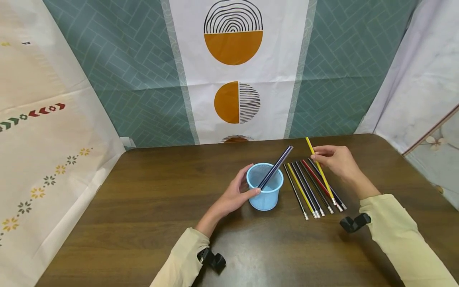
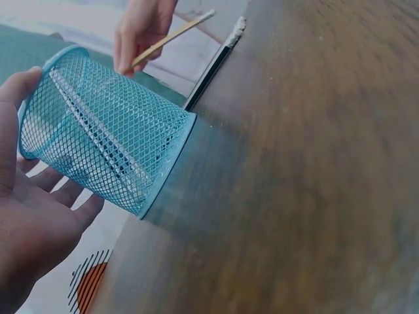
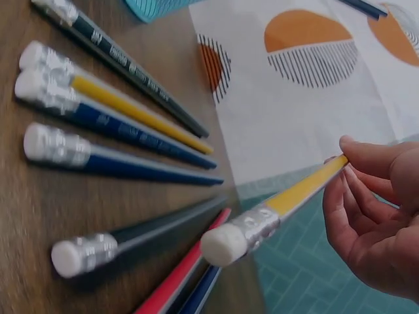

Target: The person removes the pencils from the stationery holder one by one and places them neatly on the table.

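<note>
A light blue mesh pencil cup (image 1: 265,202) stands upright on the table, and my left hand (image 1: 233,195) grips its side with the thumb at the rim. Dark pencils (image 1: 275,169) lean inside it, slanting out to the right. My right hand (image 1: 338,161) pinches a yellow pencil (image 3: 308,185) between thumb and fingers, eraser end pointing down toward me. Under and beside it lies a row of pencils on the table: another yellow pencil (image 1: 302,190), a red pencil (image 3: 177,278) and several dark ones, white erasers toward me.
The brown wooden table (image 1: 150,207) ends at a patterned cloth hanging (image 1: 143,71) behind it. Pale cloths hang at left and right. A small black device (image 1: 211,260) sits on my left wrist, another black device (image 1: 355,223) on my right.
</note>
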The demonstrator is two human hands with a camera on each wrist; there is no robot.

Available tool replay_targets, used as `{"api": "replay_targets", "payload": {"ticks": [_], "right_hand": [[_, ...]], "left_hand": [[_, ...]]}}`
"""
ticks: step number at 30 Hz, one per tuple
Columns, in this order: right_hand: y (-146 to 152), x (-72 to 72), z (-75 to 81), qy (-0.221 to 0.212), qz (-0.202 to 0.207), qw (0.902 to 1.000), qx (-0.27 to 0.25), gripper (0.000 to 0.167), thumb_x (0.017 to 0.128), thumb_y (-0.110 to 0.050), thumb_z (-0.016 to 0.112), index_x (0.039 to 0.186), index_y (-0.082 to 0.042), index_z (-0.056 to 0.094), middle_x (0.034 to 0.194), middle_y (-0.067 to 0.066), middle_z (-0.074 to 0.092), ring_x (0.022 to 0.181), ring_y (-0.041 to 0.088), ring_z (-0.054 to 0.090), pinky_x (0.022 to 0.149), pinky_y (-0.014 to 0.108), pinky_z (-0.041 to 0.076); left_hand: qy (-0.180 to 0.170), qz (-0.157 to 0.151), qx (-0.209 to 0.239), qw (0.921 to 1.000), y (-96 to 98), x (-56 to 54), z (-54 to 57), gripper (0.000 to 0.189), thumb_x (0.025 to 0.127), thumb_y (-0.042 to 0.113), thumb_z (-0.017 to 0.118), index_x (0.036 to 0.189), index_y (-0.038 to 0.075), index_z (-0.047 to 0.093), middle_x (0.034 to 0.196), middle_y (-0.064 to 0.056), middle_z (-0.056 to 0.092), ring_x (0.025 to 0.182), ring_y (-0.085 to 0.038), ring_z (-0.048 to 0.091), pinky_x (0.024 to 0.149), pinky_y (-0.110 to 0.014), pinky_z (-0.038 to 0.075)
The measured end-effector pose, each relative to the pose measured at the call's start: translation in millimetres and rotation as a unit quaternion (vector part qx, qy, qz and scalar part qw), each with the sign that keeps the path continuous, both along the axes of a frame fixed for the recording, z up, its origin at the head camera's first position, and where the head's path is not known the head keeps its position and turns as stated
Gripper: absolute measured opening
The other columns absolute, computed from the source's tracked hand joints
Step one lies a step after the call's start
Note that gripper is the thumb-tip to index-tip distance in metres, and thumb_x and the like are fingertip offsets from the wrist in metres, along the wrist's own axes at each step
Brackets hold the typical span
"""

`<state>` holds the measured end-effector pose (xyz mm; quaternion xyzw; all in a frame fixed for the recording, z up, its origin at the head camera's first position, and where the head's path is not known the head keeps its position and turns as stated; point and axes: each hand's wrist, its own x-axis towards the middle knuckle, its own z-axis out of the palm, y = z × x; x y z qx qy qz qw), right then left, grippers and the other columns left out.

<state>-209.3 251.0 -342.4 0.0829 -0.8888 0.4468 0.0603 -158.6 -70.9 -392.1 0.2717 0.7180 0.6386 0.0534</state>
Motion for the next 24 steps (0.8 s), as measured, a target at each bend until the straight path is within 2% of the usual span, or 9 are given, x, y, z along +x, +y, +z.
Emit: {"api": "replay_targets", "payload": {"ticks": [5,8,17,24], "right_hand": [[7,-3.2,-4.8,-0.027,0.001,0.9996,0.003,0.037,0.092,-0.014,0.068,0.118,0.012,0.062,0.099,0.024,0.068,0.074,0.014,0.060,0.063,0.026,0.053],[12,-5.4,-7.9,-0.037,-0.006,0.9992,0.010,0.038,0.092,-0.015,0.068,0.119,0.012,0.062,0.097,0.019,0.069,0.074,0.014,0.059,0.063,0.026,0.052],[26,-12.3,-20.4,-0.036,-0.025,0.9989,0.016,0.036,0.090,-0.011,0.068,0.116,0.013,0.062,0.093,0.016,0.069,0.068,0.010,0.058,0.060,0.027,0.052],[36,-13.3,-26.4,-0.055,-0.023,0.9980,0.024,0.038,0.090,-0.011,0.069,0.117,0.014,0.061,0.093,0.016,0.070,0.069,0.010,0.058,0.060,0.025,0.051]], "left_hand": [[-0.002,0.006,-0.004,1.0000,0.0,0.3,-1.0,0.068,0.091,-0.002,0.062,0.148,-0.003,0.025,0.141,-0.025,0.042,0.130,-0.037,0.042,0.106,-0.046,0.035],[-0.003,0.008,-0.002,1.0000,0.6,0.0,-0.9,0.068,0.091,-0.002,0.062,0.148,-0.002,0.025,0.142,-0.025,0.041,0.130,-0.037,0.042,0.106,-0.046,0.035],[-0.002,0.009,-0.001,1.0000,1.5,0.3,-0.2,0.069,0.090,-0.003,0.063,0.148,-0.002,0.025,0.141,-0.025,0.042,0.130,-0.036,0.042,0.106,-0.046,0.035],[-0.001,0.010,0.000,0.9999,0.6,1.0,0.0,0.068,0.091,-0.002,0.063,0.148,-0.002,0.026,0.141,-0.025,0.042,0.129,-0.037,0.043,0.106,-0.047,0.035]]}}
